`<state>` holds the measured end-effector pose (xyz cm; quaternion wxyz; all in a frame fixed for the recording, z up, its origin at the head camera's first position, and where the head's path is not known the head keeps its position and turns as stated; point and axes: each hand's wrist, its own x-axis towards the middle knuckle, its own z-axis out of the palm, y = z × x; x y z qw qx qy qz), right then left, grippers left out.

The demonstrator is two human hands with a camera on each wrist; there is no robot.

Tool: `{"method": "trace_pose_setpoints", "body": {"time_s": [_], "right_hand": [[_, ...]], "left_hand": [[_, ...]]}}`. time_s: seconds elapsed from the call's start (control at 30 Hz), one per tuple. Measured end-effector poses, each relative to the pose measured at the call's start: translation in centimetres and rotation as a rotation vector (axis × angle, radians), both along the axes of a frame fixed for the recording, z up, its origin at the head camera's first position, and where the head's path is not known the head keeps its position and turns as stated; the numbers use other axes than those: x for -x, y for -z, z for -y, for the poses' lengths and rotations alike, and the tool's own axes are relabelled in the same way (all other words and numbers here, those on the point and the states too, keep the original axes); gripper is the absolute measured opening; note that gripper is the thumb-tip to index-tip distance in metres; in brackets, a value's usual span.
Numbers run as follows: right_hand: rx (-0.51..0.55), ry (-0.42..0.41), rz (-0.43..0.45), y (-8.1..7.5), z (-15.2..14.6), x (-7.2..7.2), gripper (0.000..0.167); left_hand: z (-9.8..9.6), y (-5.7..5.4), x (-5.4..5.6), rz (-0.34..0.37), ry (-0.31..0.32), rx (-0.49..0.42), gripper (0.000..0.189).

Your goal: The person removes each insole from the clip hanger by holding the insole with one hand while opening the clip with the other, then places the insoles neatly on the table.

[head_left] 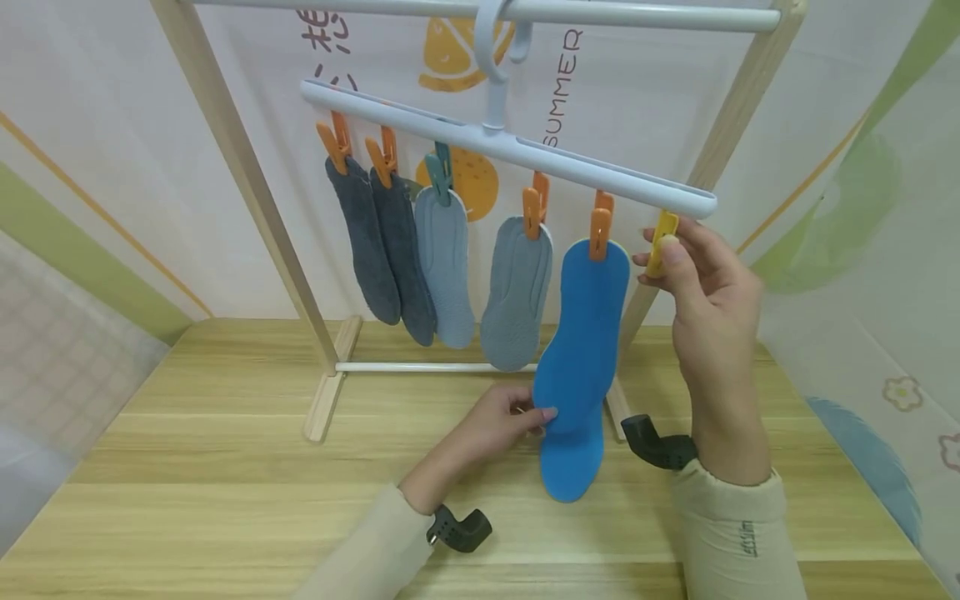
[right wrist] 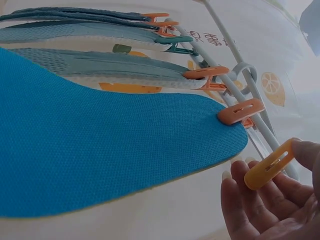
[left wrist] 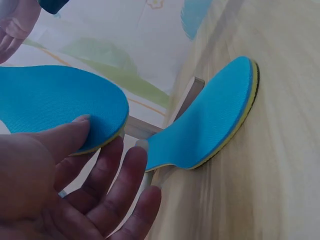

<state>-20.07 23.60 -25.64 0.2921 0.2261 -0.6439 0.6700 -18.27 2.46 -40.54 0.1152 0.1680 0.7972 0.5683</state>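
My left hand (head_left: 498,421) pinches the lower edge of a blue insole (head_left: 588,325), thumb on its face and fingers behind. An orange clip (head_left: 599,233) holds that insole's top to the tilted white hanger (head_left: 517,152). Below and partly behind it shows a second blue insole (left wrist: 210,117), with a yellow layer along its edge, over the wooden table. Under the hanger's right end, my right hand (head_left: 712,279) pinches a yellow clip (right wrist: 269,166) between thumb and fingers; no insole is in this clip.
Two dark grey insoles (head_left: 363,242) and two light grey ones (head_left: 517,296) hang farther left from orange and green clips. The hanger hooks over the top bar (head_left: 637,14) of a wooden-sided rack (head_left: 247,183) on the table (head_left: 225,500). Behind stands a printed cloth (head_left: 247,100).
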Motion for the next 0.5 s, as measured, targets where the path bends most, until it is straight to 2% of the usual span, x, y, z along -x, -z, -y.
{"method": "trace_pose_setpoints", "body": {"time_s": [0.27, 0.5], "right_hand": [[0.009, 0.021, 0.021, -0.2, 0.2, -0.2, 0.033], [0.031, 0.054, 0.042, -0.6, 0.3, -0.4, 0.032]], "left_hand": [[0.3, -0.5, -0.4, -0.002, 0.017, 0.048, 0.023], [0.5, -1.2, -0.8, 0.013, 0.052, 0.049, 0.024]]}}
